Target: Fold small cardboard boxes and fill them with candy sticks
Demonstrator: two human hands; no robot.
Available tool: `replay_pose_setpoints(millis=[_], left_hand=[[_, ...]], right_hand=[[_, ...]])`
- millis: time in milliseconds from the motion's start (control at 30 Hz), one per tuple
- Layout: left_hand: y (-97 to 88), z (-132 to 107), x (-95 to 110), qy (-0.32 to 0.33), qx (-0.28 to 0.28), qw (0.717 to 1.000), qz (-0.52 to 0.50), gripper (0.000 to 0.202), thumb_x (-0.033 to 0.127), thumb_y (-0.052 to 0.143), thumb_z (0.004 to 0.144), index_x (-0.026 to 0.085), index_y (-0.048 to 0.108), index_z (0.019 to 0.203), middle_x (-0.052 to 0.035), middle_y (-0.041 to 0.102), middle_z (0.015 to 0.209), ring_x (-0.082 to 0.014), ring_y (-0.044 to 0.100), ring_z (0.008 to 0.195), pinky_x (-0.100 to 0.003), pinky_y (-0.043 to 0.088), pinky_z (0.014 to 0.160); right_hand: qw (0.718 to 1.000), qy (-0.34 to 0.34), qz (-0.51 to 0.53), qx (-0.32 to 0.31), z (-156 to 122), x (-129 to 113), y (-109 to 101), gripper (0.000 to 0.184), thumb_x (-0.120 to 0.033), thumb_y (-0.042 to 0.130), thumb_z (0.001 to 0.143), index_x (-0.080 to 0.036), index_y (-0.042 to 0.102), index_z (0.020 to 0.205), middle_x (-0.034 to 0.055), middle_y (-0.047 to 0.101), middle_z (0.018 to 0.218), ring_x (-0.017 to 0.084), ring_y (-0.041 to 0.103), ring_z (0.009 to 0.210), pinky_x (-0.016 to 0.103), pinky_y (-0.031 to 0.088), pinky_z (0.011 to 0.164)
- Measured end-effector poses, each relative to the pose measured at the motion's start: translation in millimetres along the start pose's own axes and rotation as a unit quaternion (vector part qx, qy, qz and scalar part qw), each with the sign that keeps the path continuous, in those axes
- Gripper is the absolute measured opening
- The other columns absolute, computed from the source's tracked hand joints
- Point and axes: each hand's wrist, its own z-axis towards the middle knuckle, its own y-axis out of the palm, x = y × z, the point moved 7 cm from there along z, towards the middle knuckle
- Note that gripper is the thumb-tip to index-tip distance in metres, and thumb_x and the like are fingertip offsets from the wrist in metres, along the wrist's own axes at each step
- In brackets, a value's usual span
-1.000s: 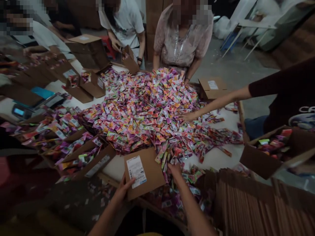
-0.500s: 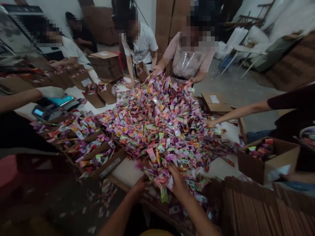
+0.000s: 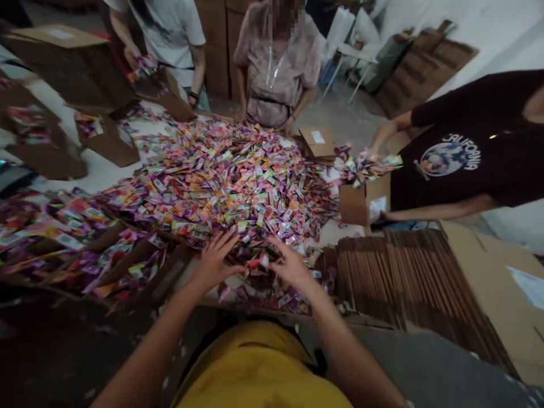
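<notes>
A wide heap of small shiny packets (image 3: 238,175), mostly purple, pink and orange, covers the middle of the table. At the near edge of the heap, my left hand (image 3: 216,262) is open, its fingers spread against the packets. Across from it my right hand (image 3: 293,265) is open too, fingers stretched toward the heap. Between the two hands lie loose packets, one of them red and white (image 3: 258,262). Neither hand is closed on a packet as far as I can see.
Packet-filled cardboard boxes (image 3: 164,277) line the table's left side. Flattened cartons (image 3: 382,272) stand stacked at the right. A co-worker in a dark shirt (image 3: 476,141) holds packets above a small box (image 3: 361,201). Two other people stand across the table.
My hands have let go of the bunch of packets they held and now lie spread at the heap. My view has turned down and right. The dark-shirted co-worker has lifted packets over a box.
</notes>
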Motion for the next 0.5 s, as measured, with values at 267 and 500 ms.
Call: replay_pose_setpoints(millis=[267, 500], left_hand=[[28.1, 19, 13, 0.026, 0.010, 0.997, 0.067, 0.049, 0.037, 0.069, 0.081, 0.019, 0.060, 0.125, -0.0124, 0.062, 0.121, -0.0308, 0.042, 0.132, -0.048, 0.040, 0.107], [8.7, -13, -33, -0.194, -0.008, 0.974, 0.118, 0.067, 0.030, 0.054, 0.087, 0.022, 0.031, 0.150, -0.0130, 0.058, 0.117, -0.0279, 0.062, 0.106, -0.039, 0.052, 0.086]], right_hand=[[0.864, 0.495, -0.083, 0.040, -121, 228, 37, 0.105, -0.055, 0.069, 0.071, -0.006, 0.020, 0.151, 0.0289, 0.037, 0.147, 0.039, 0.045, 0.131, 0.049, 0.038, 0.103], [0.898, 0.380, -0.220, -0.039, -56, 183, 143, 0.114, -0.054, 0.074, 0.068, -0.023, 0.007, 0.155, 0.0269, 0.018, 0.153, 0.054, 0.017, 0.137, 0.066, 0.035, 0.093]])
